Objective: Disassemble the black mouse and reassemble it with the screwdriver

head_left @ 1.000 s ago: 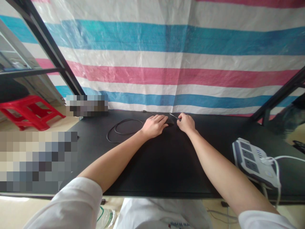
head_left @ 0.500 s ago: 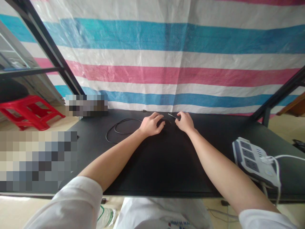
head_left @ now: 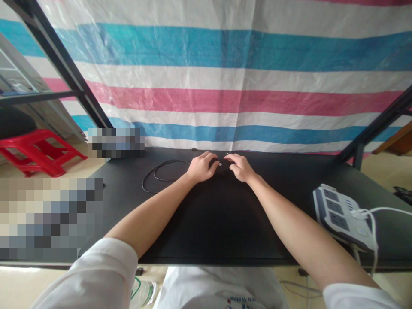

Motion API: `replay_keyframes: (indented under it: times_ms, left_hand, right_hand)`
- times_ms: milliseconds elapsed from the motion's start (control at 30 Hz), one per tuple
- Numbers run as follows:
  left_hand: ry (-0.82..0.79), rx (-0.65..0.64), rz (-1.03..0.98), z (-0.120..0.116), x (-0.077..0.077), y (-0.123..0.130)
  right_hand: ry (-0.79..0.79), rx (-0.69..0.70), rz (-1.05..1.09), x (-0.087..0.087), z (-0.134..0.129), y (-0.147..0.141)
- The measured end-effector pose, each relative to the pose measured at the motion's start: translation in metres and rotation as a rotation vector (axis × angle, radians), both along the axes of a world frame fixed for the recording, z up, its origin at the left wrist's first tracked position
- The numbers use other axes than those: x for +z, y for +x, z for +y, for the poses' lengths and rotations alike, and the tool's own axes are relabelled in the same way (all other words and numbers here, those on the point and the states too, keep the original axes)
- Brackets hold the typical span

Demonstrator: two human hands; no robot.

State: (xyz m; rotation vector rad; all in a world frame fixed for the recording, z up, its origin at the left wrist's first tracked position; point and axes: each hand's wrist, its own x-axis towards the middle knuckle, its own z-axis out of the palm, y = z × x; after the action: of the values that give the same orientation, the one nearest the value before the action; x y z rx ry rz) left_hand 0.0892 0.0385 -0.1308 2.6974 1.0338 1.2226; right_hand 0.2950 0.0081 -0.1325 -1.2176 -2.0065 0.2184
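Observation:
On the black tabletop [head_left: 199,231], my left hand [head_left: 202,166] curls its thumb and fingers around something dark that barely shows against the black surface. A small whitish round spot [head_left: 220,164] shows beside its thumb. A thin black cable [head_left: 154,171] lies in loops left of this hand, and a dark plug [head_left: 193,149] rests behind it. Just to the right, my right hand [head_left: 241,167] has its fingers bent toward the left hand. The bright tip of a thin screwdriver [head_left: 228,153] peeks out past those fingers; its dark handle is hidden by the hand.
A white and dark power strip [head_left: 343,216] with white cords stands at the right. Behind the table hangs a striped plastic sheet [head_left: 193,98]. Black metal posts [head_left: 93,103] rise at both sides. A red stool [head_left: 41,148] is at the left. Two areas are pixelated.
My right hand has moved left, closer to my left hand, carrying the screwdriver along. The whitish spot beside my left thumb now shows. The left hand has hardly moved.

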Motion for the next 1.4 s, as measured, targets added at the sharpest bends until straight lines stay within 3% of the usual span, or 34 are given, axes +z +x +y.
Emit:
replay_keyframes:
  times_ms: [467, 733, 1033, 1167, 1400]
  left_hand:
    - [0.007, -0.015, -0.022, 0.005, -0.003, 0.002]
    - [-0.073, 0.065, -0.004, 0.004, 0.003, 0.0]
    - [-0.17, 0.068, 0.014, 0.005, 0.011, -0.009]
    - [-0.222, 0.064, -0.02, 0.011, 0.007, -0.009]
    - [-0.293, 0.021, -0.061, 0.024, 0.001, -0.014]
  right_hand:
    - [-0.028, -0.067, 0.002, -0.005, 0.003, -0.008]
    - [-0.053, -0.219, 0.019, 0.0, 0.004, 0.0]
    - [0.113, -0.401, 0.179, 0.002, 0.01, 0.025]
    - [0.125, -0.348, 0.275, -0.002, 0.011, 0.025]
    - [-0.003, -0.184, 0.313, -0.005, 0.008, 0.008]
